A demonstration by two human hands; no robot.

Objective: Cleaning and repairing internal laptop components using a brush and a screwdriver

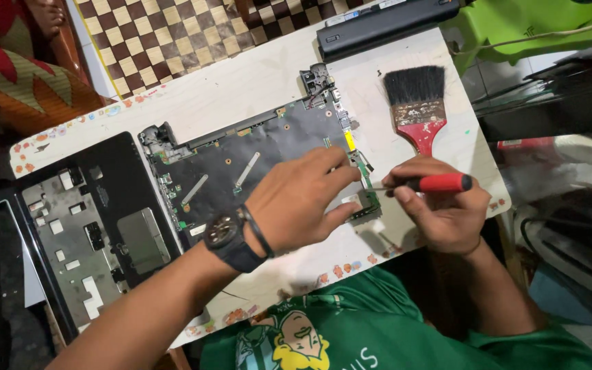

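Head view is showing both hands working over a stripped laptop base (255,164) that is lying on a pale board (241,82). The right hand (447,209) is curling its fingers around the red handle of a screwdriver (433,183), gripping it firmly, and the thin shaft is pointing left toward the right edge of the base. The left hand (296,202) is resting on that same edge, fingers bent and pressing down, with the thumb and forefinger closing on a small green circuit board (363,199) at the corner; whether it is truly pinching it or only steadying it, I cannot tell. The screwdriver tip is meeting the base just beside those fingertips. A black wristwatch (226,236) and a dark band are sitting on the left wrist.

The laptop base is lying diagonally across the middle of the board, its dark shielding facing up, with hinge brackets showing at its upper corners. To its left, a black palm-rest cover (83,226) is lying with its grey metal underside up, partly hanging off the board's left end. Above the right hand, a paintbrush (416,103) with black bristles and a red handle is lying flat on the board. At the top edge, a long black battery pack (385,24) is lying across the board's far corner. The person is wearing a green shirt (392,329).
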